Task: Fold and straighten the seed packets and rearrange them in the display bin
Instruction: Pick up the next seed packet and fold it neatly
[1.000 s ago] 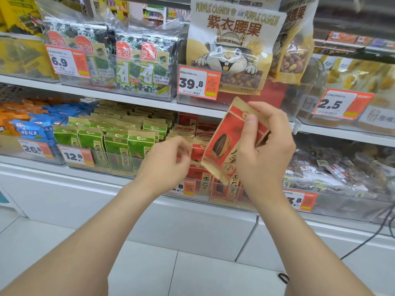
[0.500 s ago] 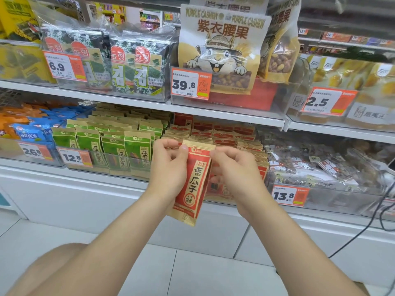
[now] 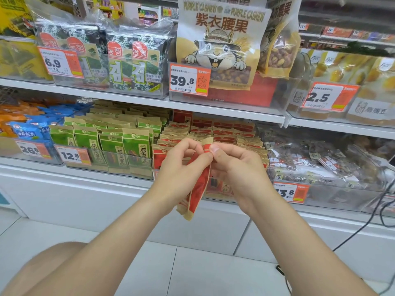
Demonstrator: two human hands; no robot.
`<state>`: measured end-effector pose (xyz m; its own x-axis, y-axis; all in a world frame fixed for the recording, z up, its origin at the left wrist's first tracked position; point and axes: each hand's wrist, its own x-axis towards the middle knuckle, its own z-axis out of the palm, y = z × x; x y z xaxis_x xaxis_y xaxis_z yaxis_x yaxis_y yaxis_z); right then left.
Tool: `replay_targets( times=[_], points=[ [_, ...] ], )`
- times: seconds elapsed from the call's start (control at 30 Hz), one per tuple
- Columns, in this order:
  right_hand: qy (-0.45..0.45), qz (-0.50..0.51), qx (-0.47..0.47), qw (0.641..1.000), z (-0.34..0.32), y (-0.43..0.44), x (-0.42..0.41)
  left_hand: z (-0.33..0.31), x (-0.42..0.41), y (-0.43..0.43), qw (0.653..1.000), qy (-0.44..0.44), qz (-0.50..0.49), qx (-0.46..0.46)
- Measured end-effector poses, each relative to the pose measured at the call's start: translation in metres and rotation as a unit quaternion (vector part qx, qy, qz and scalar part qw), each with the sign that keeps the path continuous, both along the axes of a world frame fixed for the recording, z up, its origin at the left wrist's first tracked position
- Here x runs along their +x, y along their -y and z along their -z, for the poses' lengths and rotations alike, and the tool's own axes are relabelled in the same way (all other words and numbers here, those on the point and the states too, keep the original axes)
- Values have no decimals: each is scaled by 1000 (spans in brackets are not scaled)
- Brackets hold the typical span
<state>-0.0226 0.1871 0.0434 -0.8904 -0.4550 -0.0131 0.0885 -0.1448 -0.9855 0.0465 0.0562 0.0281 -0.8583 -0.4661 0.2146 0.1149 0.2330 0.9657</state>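
Pinching the top edge of one red seed packet (image 3: 199, 184) between both hands, I have it hanging lengthwise in front of the shelf, edge-on toward me so it looks narrow and creased. My left hand (image 3: 181, 167) grips it from the left with thumb and fingers closed on the upper part; my right hand (image 3: 239, 167) meets it from the right, thumb (image 3: 214, 149) pressed on the folded kraft-paper lip. The two hands are together, almost touching at the packet's top. Its lower end, tan paper with a crimped seam, dangles free below my wrists over the white cabinet front (image 3: 106, 199).

Just behind the hands sits the display bin (image 3: 215, 195), a clear plastic tray whose front wall rises low; rows of matching red packets (image 3: 213, 133) stand in it, tops ragged and uneven. There is open air between my hands and the bin's near edge. To the left, touching that bin, a like tray holds green packets (image 3: 113, 144) in neater upright rows, with a 12.8 price tag (image 3: 72, 155) on its front. To the right lies a tray of crinkly clear bags (image 3: 320, 163). The shelf above (image 3: 213, 112) overhangs the far rows, carrying a large cashew bag (image 3: 220, 43) and glossy seaweed packs (image 3: 128, 58). Below, pale floor tiles (image 3: 192, 270) are bare save a black cable (image 3: 352, 236) at right.
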Motion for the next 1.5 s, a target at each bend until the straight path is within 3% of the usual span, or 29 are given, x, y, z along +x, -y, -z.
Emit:
replay_targets(
  times=[0.17,0.53,0.67,0.77,0.87,1.0,1.13,1.37,1.5],
  points=[
    [38,-31,0,999,2,3,1,2,2,-2,1000,11,9,28],
    [-52,-31,23,998,-6,0,3,-6,4,1,992,-20,55,115],
    [-117,-123,124,978,-10,-7,4,-8,2,5,989,-42,15,142],
    [-113,-190,184,958,-5,-8,6,-8,0,10,985,-68,-5,159],
    [-76,-197,148,966,-5,-6,8,-8,0,12,986,-72,2,148],
    [-51,-102,61,992,-9,-5,5,-8,6,13,990,-59,36,122],
    [-43,-107,27,993,-9,-6,5,-8,9,12,991,-53,41,113],
    [1,-196,77,978,-11,-5,8,-13,7,13,986,-81,-6,144],
    [-25,-89,60,994,-10,-3,4,-15,9,13,991,-57,28,121]
  ],
)
